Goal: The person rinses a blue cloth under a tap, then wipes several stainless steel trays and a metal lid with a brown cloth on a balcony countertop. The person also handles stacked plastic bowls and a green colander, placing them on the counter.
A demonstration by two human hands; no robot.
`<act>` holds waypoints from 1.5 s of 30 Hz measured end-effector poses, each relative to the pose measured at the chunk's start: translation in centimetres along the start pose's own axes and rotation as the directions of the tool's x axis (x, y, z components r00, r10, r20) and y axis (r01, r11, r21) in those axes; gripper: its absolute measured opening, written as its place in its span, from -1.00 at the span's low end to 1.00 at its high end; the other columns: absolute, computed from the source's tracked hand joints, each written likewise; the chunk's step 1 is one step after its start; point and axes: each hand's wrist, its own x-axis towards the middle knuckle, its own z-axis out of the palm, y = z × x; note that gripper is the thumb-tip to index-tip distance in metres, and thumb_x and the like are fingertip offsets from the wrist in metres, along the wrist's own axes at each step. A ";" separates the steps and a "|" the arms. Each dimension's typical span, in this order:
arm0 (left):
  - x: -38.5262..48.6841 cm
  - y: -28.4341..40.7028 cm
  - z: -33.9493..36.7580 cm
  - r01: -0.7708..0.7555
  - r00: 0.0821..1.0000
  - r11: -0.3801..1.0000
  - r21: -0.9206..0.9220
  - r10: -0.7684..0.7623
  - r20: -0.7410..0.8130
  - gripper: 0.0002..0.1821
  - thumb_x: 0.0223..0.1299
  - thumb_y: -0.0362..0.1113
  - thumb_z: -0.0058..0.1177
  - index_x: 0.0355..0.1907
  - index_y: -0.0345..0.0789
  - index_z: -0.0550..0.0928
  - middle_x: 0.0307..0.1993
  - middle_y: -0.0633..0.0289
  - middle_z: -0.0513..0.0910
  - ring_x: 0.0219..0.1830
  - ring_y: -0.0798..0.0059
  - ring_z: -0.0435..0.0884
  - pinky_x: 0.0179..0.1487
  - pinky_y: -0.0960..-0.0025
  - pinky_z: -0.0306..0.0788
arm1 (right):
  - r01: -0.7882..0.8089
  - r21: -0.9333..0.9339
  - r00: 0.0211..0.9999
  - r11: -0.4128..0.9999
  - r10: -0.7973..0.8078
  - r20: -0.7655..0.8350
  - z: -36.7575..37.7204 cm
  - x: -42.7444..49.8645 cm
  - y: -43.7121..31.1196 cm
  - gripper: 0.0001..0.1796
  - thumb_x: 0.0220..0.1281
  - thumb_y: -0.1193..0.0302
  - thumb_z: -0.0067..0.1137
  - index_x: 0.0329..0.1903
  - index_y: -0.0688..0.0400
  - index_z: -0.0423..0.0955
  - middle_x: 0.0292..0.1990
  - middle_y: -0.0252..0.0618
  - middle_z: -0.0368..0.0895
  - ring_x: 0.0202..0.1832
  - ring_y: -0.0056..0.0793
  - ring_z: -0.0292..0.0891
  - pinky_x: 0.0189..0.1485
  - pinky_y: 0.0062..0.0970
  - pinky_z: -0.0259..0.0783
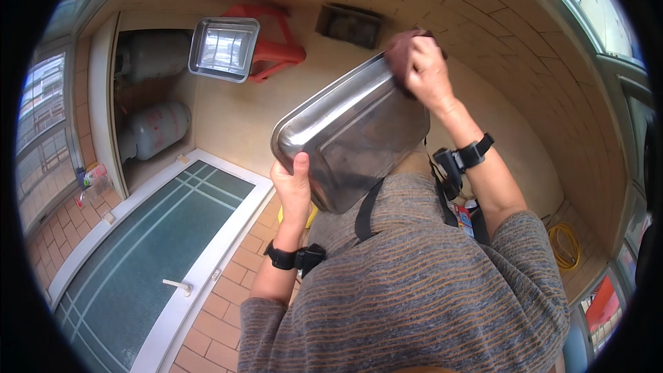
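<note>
A rectangular stainless steel tray (357, 140) is held up tilted before me, its underside towards me. My left hand (292, 184) grips its near left corner, the thumb lying on the metal and the fingers hidden behind. At the far right corner my right hand (427, 70) clutches a dark maroon cloth (401, 57) against the tray's end. The cloth wraps over the rim there, and part of it is covered by my fingers. Another steel tray (225, 51), shallow and shiny inside, rests on a red plastic stool (274, 49) beyond the held one.
A white-framed glass door (155, 259) with a lever handle (178, 286) stands at my left. Behind it, grey gas cylinders (158, 129) lie within a cabinet opening. A dark box (349, 26) sits by the tiled wall. A coiled yellow hose (563, 246) is at the right.
</note>
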 end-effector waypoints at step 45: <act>2.1 10.4 9.4 -0.301 0.872 0.954 0.001 0.275 0.404 -0.28 -0.01 -0.01 0.62 0.06 -0.45 0.62 -0.19 0.20 0.75 -0.13 0.59 0.66 0.02 0.39 0.58 | 0.424 0.268 0.906 0.865 -0.403 -0.133 -9.4 8.1 -13.8 -0.70 -0.08 0.35 0.47 -0.20 0.11 0.75 0.09 -0.12 0.49 0.13 -0.15 0.42 0.13 -0.22 0.42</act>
